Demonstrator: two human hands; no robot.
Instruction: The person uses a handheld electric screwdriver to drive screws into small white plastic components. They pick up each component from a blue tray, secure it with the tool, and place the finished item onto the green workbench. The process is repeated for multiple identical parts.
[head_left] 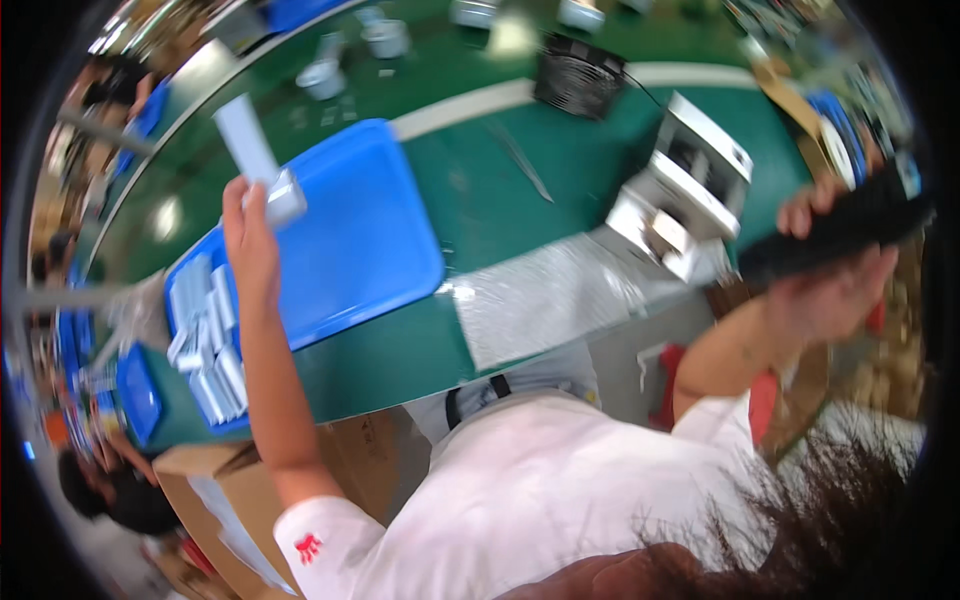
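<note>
My left hand (252, 225) is raised over the left part of a blue tray (350, 235). Its fingers pinch a small whitish block-like piece (287, 200), and a long flat white strip (246, 140) sticks up beside it; blur hides whether the two are joined. Several pale, narrow pieces (212, 345) lie heaped at the tray's lower left end. At the far right, my right hand (830, 300) is closed round a long, flat black object (840, 235). Fingertips show over its far edge, while its kind cannot be made out.
On the green table (470, 190) lie tweezers (522, 160) and a clear plastic sheet (540, 300). A black fan-like unit (578, 75) with a cable and an opened white device (685, 185) stand to the right. A cardboard box (240, 500) is below left. Other people work at far left.
</note>
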